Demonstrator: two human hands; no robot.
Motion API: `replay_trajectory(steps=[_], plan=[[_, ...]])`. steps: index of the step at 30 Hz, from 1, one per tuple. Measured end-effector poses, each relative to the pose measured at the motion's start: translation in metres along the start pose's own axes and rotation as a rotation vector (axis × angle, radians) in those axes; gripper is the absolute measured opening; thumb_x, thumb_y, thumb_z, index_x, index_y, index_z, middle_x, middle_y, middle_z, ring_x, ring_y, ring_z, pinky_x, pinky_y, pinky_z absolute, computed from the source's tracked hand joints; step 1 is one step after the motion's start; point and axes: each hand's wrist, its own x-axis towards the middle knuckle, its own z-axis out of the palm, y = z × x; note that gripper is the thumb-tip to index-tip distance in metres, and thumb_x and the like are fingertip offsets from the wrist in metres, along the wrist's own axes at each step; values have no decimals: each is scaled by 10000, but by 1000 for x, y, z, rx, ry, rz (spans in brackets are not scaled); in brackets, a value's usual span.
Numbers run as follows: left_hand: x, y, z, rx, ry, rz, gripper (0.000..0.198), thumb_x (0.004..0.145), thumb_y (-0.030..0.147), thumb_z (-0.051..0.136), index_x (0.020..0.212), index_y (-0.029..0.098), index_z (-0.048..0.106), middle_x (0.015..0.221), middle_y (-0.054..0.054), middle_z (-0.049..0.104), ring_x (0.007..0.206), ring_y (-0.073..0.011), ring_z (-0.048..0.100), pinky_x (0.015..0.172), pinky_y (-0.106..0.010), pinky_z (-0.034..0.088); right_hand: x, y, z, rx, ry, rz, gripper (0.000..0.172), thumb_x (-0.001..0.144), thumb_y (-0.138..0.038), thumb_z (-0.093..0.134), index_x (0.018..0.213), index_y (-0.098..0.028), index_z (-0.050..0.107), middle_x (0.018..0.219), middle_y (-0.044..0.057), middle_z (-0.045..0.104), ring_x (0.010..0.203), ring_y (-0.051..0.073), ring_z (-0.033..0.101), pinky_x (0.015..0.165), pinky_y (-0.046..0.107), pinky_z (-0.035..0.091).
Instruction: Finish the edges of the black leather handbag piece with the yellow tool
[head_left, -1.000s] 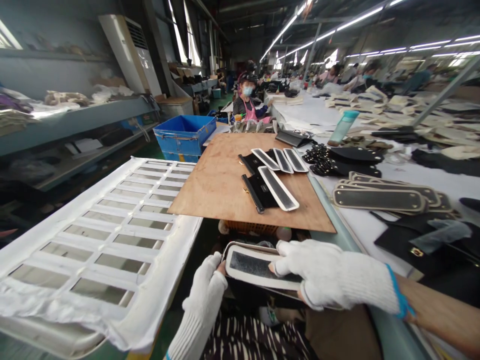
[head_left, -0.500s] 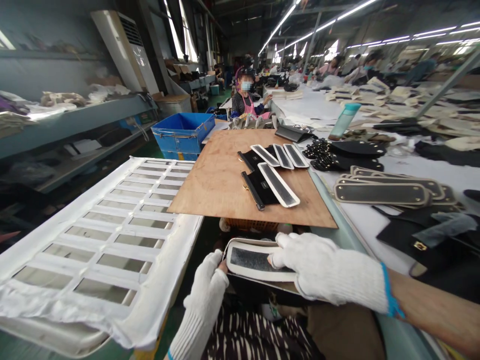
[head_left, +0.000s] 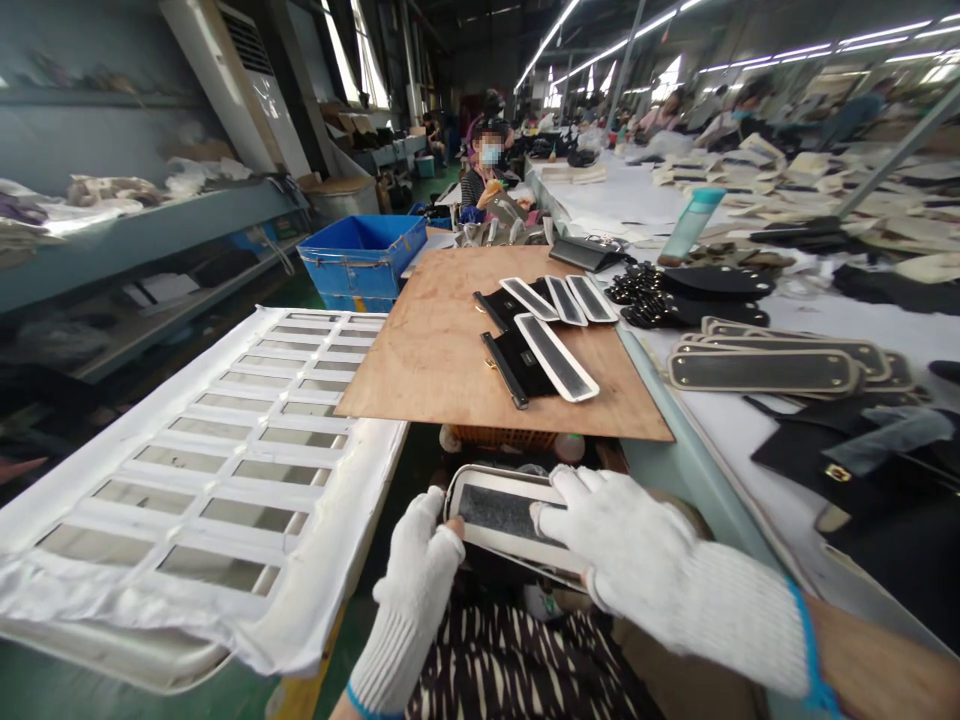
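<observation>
In my lap is a bag piece [head_left: 495, 512], its long rounded panel facing up, dark grey in the middle with a wide white border. My left hand [head_left: 420, 560], in a white knit glove with bare fingertips, grips its left end, thumb on the border and other fingers mostly hidden. My right hand [head_left: 622, 540], gloved the same way, lies over the right end. Its thumb side is hidden from clear view, and its fingers reach across the panel and the far edge. The piece's right end is covered by that hand.
A wooden board [head_left: 420, 350] ahead carries black bag parts [head_left: 525, 365] and white-edged strips [head_left: 559, 355]. To the left stands a white slatted frame [head_left: 217, 450], with a blue bin [head_left: 364, 265] behind. On the right table lie dark panels [head_left: 765, 368] and a bottle [head_left: 691, 225]. A masked co-worker sits beyond.
The bag piece has tilted slightly, its right end lower. My right hand has turned with its wrist lower and its fingers a little more spread. The co-worker's hands have lifted something.
</observation>
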Motion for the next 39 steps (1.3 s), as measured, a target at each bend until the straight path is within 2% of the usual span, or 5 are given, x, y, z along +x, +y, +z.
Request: replay_trajectory(steps=[5,12,16,22,39], plan=[[7,2,6,18,8,-92,580,832,338,522,1382,153,526,1537,-160,458,1447,-372,358,1199,-539,189,-1,10,13,25,63,-22,456,679,-196,695,1111,-341,668,1090,93,639,950,328,602,805,509,491],[11,4,0,-24,56,-103,549,679,273,645,1225,222,666,1383,-91,625,1349,-402,478,1036,-431,425,9,-12,0,-20,228,-16,189,706,-127,688,855,-235,736,1137,138,689,982,345,623,784,510,541],[17,1,2,28,21,-128,613,676,255,632,1287,198,639,1468,-111,552,1412,-403,405,1138,-479,317,30,-22,-5,103,267,-134,164,840,-110,600,889,-215,715,1018,77,715,940,263,647,835,438,561],[19,-9,6,0,-22,-149,611,781,320,561,1377,186,565,1550,-129,445,1445,-371,369,1213,-573,103,58,-22,36,318,411,-323,328,959,-262,571,1267,-173,638,1368,102,628,1244,238,581,1116,435,427],[37,-54,28,-160,172,84,518,731,415,605,1131,99,701,1258,-179,691,1283,-366,565,1177,-430,357,60,-27,56,272,435,-261,226,943,-212,568,1125,-182,699,1235,76,710,1116,242,647,1047,464,466]])
